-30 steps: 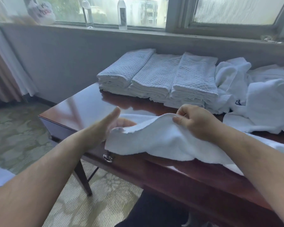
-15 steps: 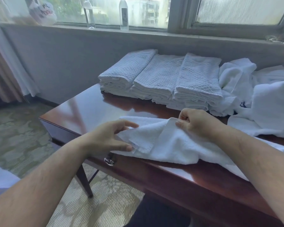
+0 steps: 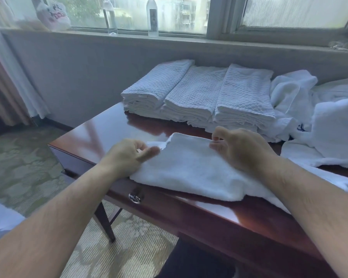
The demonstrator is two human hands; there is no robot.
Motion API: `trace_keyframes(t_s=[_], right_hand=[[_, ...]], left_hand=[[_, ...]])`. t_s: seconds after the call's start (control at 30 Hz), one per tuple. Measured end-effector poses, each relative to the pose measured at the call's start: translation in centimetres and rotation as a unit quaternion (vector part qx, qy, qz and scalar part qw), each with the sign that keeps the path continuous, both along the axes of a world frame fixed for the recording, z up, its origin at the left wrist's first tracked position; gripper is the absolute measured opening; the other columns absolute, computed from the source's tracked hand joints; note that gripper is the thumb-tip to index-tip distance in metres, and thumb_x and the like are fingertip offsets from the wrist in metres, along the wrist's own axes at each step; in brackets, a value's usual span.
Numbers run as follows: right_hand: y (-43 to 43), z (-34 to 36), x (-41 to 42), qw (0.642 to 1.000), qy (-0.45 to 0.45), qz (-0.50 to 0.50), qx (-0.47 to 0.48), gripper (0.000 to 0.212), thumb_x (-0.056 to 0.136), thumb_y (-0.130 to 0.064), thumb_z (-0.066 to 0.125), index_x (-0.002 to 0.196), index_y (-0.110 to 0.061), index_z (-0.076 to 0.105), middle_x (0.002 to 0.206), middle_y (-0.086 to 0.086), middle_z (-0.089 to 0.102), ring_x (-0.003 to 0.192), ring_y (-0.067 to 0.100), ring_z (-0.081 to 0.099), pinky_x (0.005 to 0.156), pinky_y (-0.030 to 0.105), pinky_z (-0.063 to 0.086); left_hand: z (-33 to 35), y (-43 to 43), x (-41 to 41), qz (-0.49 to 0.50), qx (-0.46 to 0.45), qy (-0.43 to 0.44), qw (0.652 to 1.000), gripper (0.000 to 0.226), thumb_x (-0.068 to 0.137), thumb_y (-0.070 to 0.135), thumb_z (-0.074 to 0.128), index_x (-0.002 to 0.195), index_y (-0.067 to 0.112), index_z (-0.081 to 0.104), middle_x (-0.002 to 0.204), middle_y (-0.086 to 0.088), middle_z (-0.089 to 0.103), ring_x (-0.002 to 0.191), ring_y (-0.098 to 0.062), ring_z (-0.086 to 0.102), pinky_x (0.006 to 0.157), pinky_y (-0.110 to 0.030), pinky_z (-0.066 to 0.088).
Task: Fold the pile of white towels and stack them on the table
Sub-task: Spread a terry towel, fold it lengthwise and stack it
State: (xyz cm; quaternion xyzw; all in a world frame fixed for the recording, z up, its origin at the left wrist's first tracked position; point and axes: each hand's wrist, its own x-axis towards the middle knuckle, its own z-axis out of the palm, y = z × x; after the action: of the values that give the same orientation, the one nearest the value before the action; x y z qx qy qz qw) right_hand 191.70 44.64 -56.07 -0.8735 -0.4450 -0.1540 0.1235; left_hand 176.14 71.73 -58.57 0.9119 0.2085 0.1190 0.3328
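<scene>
White terry towel (image 3: 191,169) lies folded over on the near part of the dark red wooden counter (image 3: 109,133), its long axis running left to right along the front edge; its right end trails off under your right forearm. Folded far edge faces the window.

Your left hand (image 3: 127,157) pinches the towel's left far corner between thumb and curled fingers. Your right hand (image 3: 239,149) pinches the far edge nearer the middle, fingers curled over it, palm resting on the cloth.

Behind the towel, three stacks of folded towels (image 3: 199,93) sit side by side at the back of the counter, touching one another, long axes pointing away from you toward the wall. Just right of them, a loose pile of unfolded towels (image 3: 319,121) is heaped up, touching the rightmost stack; one piece shows a small blue mark.

No bins or baskets hold the towels; everything rests straight on the counter.

On the window sill: two clear bottles (image 3: 152,17) standing upright and a plastic bag (image 3: 52,17) to their left. A metal drawer pull (image 3: 134,198) hangs below the counter's front edge.
</scene>
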Motion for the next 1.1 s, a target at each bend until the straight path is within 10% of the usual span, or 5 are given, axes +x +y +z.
trace_keyframes(t_s=[0.13, 0.37, 0.67, 0.9, 1.1], right_hand=[[0.4, -0.3, 0.6, 0.999, -0.002, 0.002, -0.037, 0.021, 0.101, -0.051, 0.048, 0.103, -0.03, 0.052, 0.076, -0.006, 0.058, 0.073, 0.023, 0.058, 0.063, 0.035, 0.04], [0.8, -0.8, 1.0, 0.998, -0.023, -0.038, -0.033, 0.027, 0.097, -0.055, 0.055, 0.093, -0.028, 0.053, 0.077, -0.008, 0.057, 0.074, 0.021, 0.056, 0.063, 0.033, 0.037], [1.8, -0.6, 1.2, 0.993, 0.052, -0.075, -0.075, 0.029, 0.094, -0.059, 0.057, 0.093, -0.03, 0.054, 0.081, -0.008, 0.055, 0.079, 0.019, 0.053, 0.064, 0.035, 0.034], [1.5, -1.2, 0.9, 0.989, 0.046, -0.111, -0.089, 0.041, 0.093, -0.068, 0.05, 0.09, -0.027, 0.054, 0.074, -0.011, 0.048, 0.069, 0.016, 0.049, 0.054, 0.031, 0.028], [0.6, -0.8, 0.8, 0.98, 0.111, -0.129, -0.1, 0.041, 0.094, -0.065, 0.047, 0.079, -0.027, 0.055, 0.078, -0.009, 0.058, 0.077, 0.017, 0.056, 0.061, 0.034, 0.04]], left_hand=[[0.3, -0.2, -0.3, -0.033, 0.0, 0.03, 0.999, 0.033, 0.067, 0.059, 0.085, 0.086, 0.038, 0.068, 0.047, 0.017, 0.051, 0.042, 0.006, 0.048, 0.042, -0.013, 0.03], [1.3, -1.0, -0.2, 0.044, -0.053, 0.056, 0.996, 0.046, 0.098, 0.037, 0.05, 0.072, 0.006, 0.07, 0.069, -0.005, 0.072, 0.071, -0.027, 0.069, 0.068, -0.035, 0.055], [1.6, -2.3, -0.3, 0.071, 0.15, 0.164, 0.972, 0.039, 0.087, 0.035, 0.05, 0.056, 0.013, 0.042, 0.061, 0.001, 0.051, 0.058, -0.022, 0.043, 0.052, -0.027, 0.028], [0.3, -5.7, -0.6, 0.016, 0.287, -0.054, 0.956, 0.025, 0.095, 0.036, 0.056, 0.117, 0.025, 0.06, 0.122, 0.0, 0.052, 0.117, -0.027, 0.047, 0.093, -0.043, 0.041], [-1.6, -6.8, 1.5, -0.116, 0.286, 0.091, 0.947, 0.057, 0.1, 0.063, 0.02, 0.151, 0.042, 0.031, 0.164, 0.003, 0.025, 0.15, -0.02, 0.023, 0.118, -0.045, 0.017]])
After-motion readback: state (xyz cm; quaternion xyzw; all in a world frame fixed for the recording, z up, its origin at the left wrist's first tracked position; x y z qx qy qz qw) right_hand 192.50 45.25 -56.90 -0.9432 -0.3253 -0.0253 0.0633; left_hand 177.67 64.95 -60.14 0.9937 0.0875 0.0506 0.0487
